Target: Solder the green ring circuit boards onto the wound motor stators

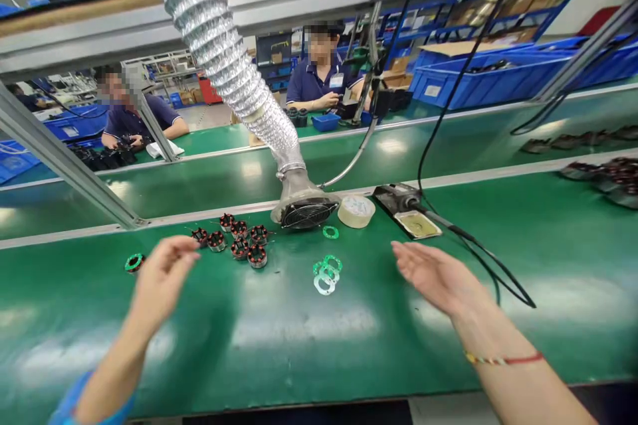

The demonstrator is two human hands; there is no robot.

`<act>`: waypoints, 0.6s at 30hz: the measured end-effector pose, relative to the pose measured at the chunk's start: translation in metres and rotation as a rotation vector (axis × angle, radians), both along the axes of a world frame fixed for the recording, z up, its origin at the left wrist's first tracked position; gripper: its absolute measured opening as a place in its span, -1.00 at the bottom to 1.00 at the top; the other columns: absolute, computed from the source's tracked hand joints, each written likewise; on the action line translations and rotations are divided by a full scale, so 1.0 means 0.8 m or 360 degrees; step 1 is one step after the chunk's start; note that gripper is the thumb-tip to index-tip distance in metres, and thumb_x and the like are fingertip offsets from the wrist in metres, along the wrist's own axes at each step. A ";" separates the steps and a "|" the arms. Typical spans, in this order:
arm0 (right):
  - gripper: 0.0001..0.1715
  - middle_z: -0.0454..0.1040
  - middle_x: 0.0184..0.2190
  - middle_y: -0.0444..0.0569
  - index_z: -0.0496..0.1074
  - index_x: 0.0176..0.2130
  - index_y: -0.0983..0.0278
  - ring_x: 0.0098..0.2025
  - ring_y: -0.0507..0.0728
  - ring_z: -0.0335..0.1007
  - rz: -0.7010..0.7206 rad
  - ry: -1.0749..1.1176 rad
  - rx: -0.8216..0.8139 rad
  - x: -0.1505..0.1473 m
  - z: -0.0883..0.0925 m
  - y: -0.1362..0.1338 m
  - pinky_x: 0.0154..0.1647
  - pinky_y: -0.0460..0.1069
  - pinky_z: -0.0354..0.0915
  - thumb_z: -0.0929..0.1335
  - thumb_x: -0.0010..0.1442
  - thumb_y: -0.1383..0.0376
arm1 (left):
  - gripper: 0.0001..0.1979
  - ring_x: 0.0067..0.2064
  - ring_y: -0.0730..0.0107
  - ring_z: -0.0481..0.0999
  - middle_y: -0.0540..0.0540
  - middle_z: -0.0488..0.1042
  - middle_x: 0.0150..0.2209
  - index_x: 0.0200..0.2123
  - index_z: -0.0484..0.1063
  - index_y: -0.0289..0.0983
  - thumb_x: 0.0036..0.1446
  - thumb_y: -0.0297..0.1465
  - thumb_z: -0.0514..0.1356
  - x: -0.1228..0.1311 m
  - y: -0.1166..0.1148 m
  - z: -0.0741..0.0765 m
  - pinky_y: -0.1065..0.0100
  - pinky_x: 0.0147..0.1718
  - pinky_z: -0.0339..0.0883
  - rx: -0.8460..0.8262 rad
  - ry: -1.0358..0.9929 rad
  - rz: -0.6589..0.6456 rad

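My left hand (167,275) is above the left part of the green bench, its fingers loosely bent, with no object visible in it. Its fingertips are beside a group of small wire-wound motor stators (239,249) in black, red and metal. Just left of that hand, a single stator carries a green ring board (133,262) on top. My right hand (438,275) is held palm inward with fingers stretched out and nothing in it. Between the hands lie several overlapping ring-shaped circuit boards (327,273), green and whitish, plus one separate green ring (330,232) farther back.
A fume duct (249,89) ends in a grilled hood (306,209) at the bench's back. Beside it are a tape roll (356,211) and a soldering iron stand (396,198) with a sponge (417,224) and trailing cable (491,255). More stators (621,179) sit far right. Two people work opposite.
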State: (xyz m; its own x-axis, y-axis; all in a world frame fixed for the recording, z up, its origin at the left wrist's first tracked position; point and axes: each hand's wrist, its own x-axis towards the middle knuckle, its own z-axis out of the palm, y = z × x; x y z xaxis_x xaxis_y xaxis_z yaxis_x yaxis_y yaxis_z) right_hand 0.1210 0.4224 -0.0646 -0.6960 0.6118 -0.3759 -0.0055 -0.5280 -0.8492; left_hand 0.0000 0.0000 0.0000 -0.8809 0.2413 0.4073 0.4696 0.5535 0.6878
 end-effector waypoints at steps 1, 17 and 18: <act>-0.79 0.40 -0.47 -0.12 0.33 -0.41 0.33 -0.49 -0.06 0.35 -0.0098 -0.0021 0.0037 -0.006 -0.009 0.015 -0.53 -0.16 0.30 0.22 0.27 0.41 | -0.81 -0.19 0.31 0.47 -0.12 0.45 -0.20 -0.17 0.39 -0.29 0.18 -0.37 0.09 0.001 0.010 -0.023 0.20 -0.19 0.43 -0.0097 -0.0022 -0.0084; -0.72 0.32 -0.62 -0.25 0.22 -0.32 0.14 -0.66 -0.07 0.29 -0.0667 0.0316 0.0887 -0.030 -0.048 0.088 -0.66 -0.16 0.23 0.43 0.06 0.29 | -0.82 0.05 0.08 0.27 -0.20 0.32 0.01 -0.12 0.38 -0.22 0.19 -0.42 0.11 0.020 0.089 -0.122 -0.03 -0.01 0.24 -0.0811 0.0243 -0.0631; -0.74 0.28 -0.63 -0.27 0.20 -0.30 0.13 -0.67 -0.08 0.26 -0.0729 0.0332 0.0969 -0.019 -0.049 0.076 -0.67 -0.17 0.21 0.40 0.11 0.29 | -0.74 0.04 0.12 0.29 -0.22 0.30 0.03 -0.04 0.32 -0.21 0.18 -0.41 0.12 0.025 0.082 -0.123 0.02 -0.02 0.27 -0.0726 0.0146 -0.0683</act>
State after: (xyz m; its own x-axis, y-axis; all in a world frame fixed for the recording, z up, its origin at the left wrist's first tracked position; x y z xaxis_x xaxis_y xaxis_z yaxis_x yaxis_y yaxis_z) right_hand 0.1054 0.4828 -0.1042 -0.3445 0.9108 0.2276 -0.3009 0.1225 -0.9458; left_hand 0.0196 0.0655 -0.0984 -0.6334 0.7326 0.2492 0.7608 0.5308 0.3734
